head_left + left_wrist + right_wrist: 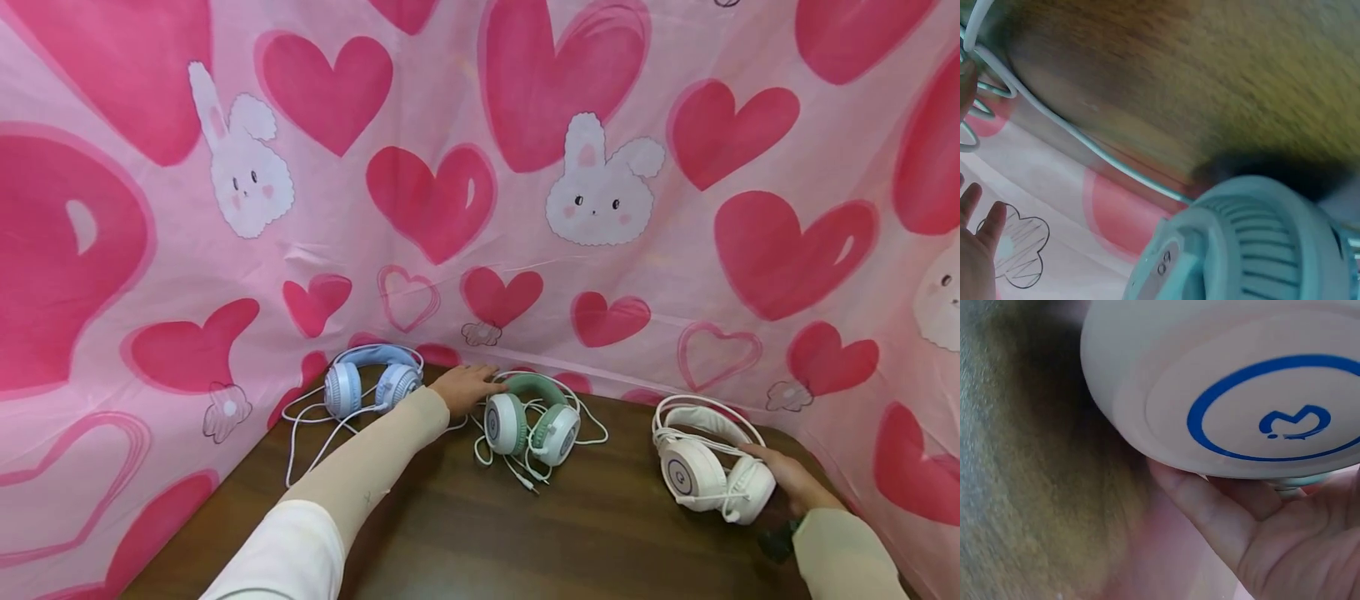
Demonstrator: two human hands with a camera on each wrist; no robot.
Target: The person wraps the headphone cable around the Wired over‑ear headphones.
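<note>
My left hand (465, 388) reaches to the left side of the headband of the white-and-green headphones (557, 432). In the left wrist view its fingers (985, 234) are spread, and its thumb lies beside a pale cable (1079, 134). To the left stand light blue headphones (343, 390), whose vented ear cup (1266, 244) looms close in the left wrist view. On the right, my right hand (787, 477) grips the white headphones (686, 475) at their right side. The right wrist view has the thumb against the edge of an ear cup (1166, 394) with a blue ring logo.
All the headphones are on a dark brown wooden table (600, 533). Loose cables (296, 437) trail around the blue pair, and a cable plug (528, 483) lies before the green pair. A pink cloth (435, 100) with hearts and rabbits hangs behind the table.
</note>
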